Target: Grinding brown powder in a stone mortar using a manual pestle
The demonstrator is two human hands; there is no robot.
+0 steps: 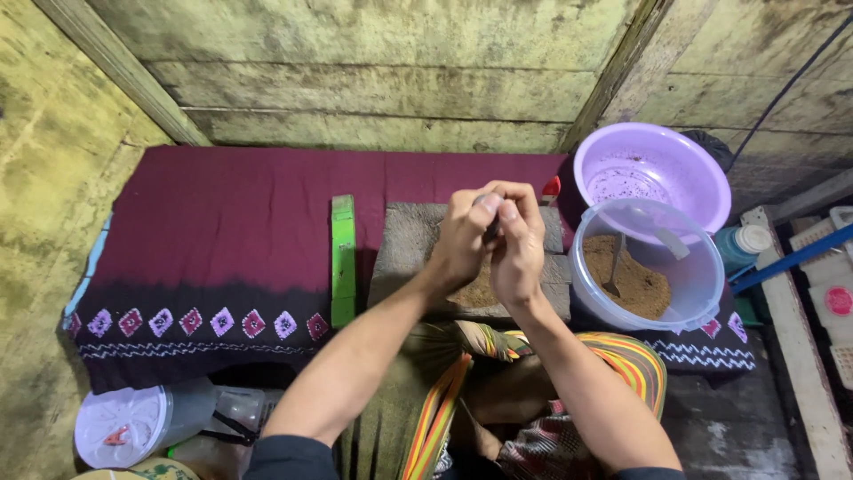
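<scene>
Pinching: both hands are meeting above a grey stone slab, closing together on a small dark object — too hidden between the fingers to tell what it is.
Left hand: the left hand is curling its fingers round the object from the left side, thumb pressing near the top.
Right hand: the right hand is gripping the same piece from the right, fingers bunched tight, nothing else in it.
Object's place: it is sitting between the fingertips, held in the air over the slab's far half, not touching the stone.
Object's look: only a dark grey sliver is showing; shape and material are not readable.
Progress, as a judgement: a little brown powder is lying on the slab beneath the wrists, so some material seems already laid out — the work on the held piece looks to be midway, with the clear tub of brown powder standing beside the slab, a spoon resting in it.
Surroundings: a lilac basin is sitting behind the tub; a green bar is lying on the maroon cloth.
</scene>
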